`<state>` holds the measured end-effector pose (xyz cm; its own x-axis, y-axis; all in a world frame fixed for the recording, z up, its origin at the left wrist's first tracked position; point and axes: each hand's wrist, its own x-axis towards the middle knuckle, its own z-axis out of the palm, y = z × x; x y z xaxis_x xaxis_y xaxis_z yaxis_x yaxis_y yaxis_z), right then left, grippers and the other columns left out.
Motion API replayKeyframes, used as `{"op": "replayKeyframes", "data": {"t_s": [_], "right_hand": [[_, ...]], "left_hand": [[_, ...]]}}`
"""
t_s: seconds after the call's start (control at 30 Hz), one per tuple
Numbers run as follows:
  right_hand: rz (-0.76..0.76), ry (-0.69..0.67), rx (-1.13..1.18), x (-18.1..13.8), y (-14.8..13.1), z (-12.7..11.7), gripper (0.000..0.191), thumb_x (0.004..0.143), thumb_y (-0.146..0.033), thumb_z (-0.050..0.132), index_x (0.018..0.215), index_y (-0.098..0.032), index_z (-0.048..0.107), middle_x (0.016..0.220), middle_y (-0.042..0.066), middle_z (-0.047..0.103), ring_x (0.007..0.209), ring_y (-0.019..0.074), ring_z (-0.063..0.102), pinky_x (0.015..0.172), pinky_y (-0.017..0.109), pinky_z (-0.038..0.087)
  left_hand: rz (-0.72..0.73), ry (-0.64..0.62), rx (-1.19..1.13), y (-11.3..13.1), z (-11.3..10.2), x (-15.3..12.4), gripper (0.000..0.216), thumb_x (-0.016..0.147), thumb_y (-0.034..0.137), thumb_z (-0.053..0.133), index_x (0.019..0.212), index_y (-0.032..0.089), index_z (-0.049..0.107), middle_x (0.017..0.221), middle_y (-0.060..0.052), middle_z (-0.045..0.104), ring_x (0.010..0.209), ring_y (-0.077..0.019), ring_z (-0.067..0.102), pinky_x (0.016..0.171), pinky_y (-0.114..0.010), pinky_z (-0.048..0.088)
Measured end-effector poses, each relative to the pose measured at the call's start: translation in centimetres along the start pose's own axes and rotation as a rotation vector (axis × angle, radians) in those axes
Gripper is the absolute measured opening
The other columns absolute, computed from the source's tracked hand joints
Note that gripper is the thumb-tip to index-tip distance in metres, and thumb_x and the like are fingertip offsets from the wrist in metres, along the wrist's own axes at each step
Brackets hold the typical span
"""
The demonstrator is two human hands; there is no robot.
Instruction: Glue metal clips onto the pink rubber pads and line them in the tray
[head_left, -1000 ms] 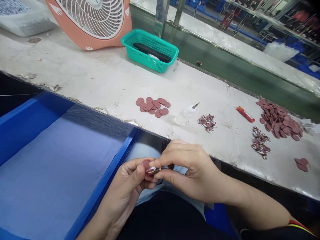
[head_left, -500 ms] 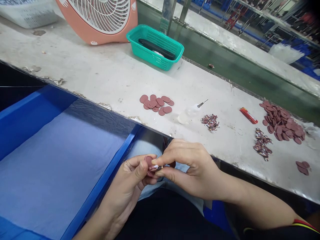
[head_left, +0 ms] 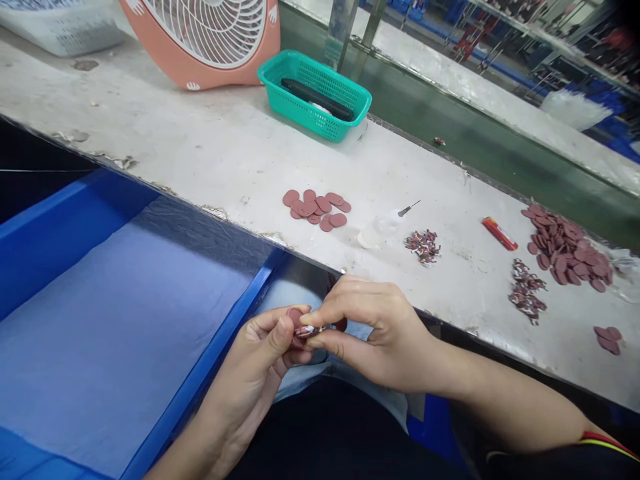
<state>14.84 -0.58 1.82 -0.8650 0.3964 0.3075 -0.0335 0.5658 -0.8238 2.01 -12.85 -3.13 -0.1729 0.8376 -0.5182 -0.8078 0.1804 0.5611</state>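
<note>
Over my lap, my left hand (head_left: 267,347) pinches a reddish-brown oval disc (head_left: 294,316) between thumb and fingers. My right hand (head_left: 370,327) meets it from the right, its thumb and forefinger closed on a small painted figurine (head_left: 309,331) with white and dark parts. The figurine lies against the disc; I cannot tell whether they are joined. On the bench ahead are a loose group of similar discs (head_left: 315,209), a clear bottle (head_left: 377,230) lying with a needle tip (head_left: 409,209), and a small heap of figurines (head_left: 423,247).
A blue tray (head_left: 200,373) with a sheet lining stands at left. Along the bench (head_left: 175,147) are an orange fan (head_left: 200,40), a green basket (head_left: 313,100) holding a dark object, a red tube-like packet (head_left: 500,233), more figurines (head_left: 527,292), and a large disc pile (head_left: 567,247).
Both hands have shifted very slightly left and up, still together around the disc and figurine. The bench things appear a little further right as the view moves slightly.
</note>
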Motion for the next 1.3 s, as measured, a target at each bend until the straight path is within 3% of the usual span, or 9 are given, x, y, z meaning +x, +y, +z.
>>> {"op": "replayKeyframes", "data": {"t_s": [0.4,0.57,0.67,0.8,1.0,1.13,1.3], "right_hand": [[-0.013,-0.053,-0.005,0.5,0.2,0.7,0.015,0.086,-0.013,0.072,0.099,-0.019,0.070,0.082,0.002,0.074,0.073,0.0133,0.065,0.076,0.027,0.053],[-0.030,-0.001,-0.031,0.1,-0.1,0.9,0.057,0.078,-0.032,0.082,0.128,-0.013,0.059,0.103,0.009,0.070,0.081,0.0153,0.062,0.074,0.027,0.054],[-0.010,0.057,0.005,-0.2,0.2,1.2,0.041,0.086,-0.027,0.074,0.124,-0.016,0.064,0.098,0.007,0.069,0.080,0.0135,0.061,0.068,0.024,0.054],[-0.017,0.022,0.013,-0.2,0.7,1.7,0.019,0.092,-0.017,0.066,0.110,-0.019,0.072,0.089,0.004,0.070,0.081,0.0125,0.064,0.075,0.024,0.054],[0.000,-0.004,0.075,0.5,0.5,1.7,0.014,0.087,-0.018,0.071,0.100,-0.017,0.075,0.081,0.004,0.071,0.074,0.0118,0.064,0.068,0.021,0.054],[0.007,-0.028,0.140,0.6,0.6,1.6,0.037,0.081,-0.025,0.079,0.116,-0.015,0.070,0.090,0.005,0.074,0.078,0.0123,0.065,0.067,0.021,0.055],[-0.051,0.014,0.110,0.7,0.9,2.0,0.017,0.089,-0.015,0.070,0.106,-0.017,0.073,0.089,0.003,0.076,0.078,0.0102,0.066,0.074,0.020,0.055]], "left_hand": [[-0.002,-0.011,-0.028,0.2,-0.8,-0.1,0.034,0.062,0.046,0.088,0.071,0.016,0.077,0.067,-0.001,0.064,0.057,-0.0094,0.057,0.056,-0.018,0.054],[-0.033,-0.062,-0.113,0.7,-1.4,-0.2,0.033,0.059,0.042,0.091,0.076,0.017,0.078,0.070,-0.001,0.066,0.063,-0.0110,0.062,0.057,-0.017,0.054],[-0.031,-0.067,-0.124,0.9,-1.7,-0.2,0.033,0.061,0.042,0.090,0.082,0.020,0.080,0.071,-0.001,0.071,0.062,-0.0104,0.064,0.057,-0.017,0.056],[-0.038,-0.067,-0.078,1.1,-1.6,-0.1,0.034,0.057,0.044,0.091,0.077,0.019,0.081,0.063,-0.001,0.072,0.055,-0.0093,0.064,0.056,-0.017,0.058],[-0.039,-0.063,-0.110,1.1,-1.6,-0.2,0.033,0.057,0.042,0.092,0.079,0.019,0.081,0.064,0.001,0.070,0.056,-0.0082,0.064,0.055,-0.016,0.058],[-0.031,-0.113,-0.135,1.0,-1.9,-0.2,0.027,0.062,0.039,0.090,0.075,0.018,0.080,0.064,0.002,0.067,0.056,-0.0063,0.061,0.056,-0.014,0.056],[-0.039,-0.078,-0.103,1.1,-2.0,-0.2,0.031,0.059,0.043,0.091,0.076,0.019,0.081,0.063,0.001,0.069,0.056,-0.0081,0.064,0.056,-0.016,0.058]]}}
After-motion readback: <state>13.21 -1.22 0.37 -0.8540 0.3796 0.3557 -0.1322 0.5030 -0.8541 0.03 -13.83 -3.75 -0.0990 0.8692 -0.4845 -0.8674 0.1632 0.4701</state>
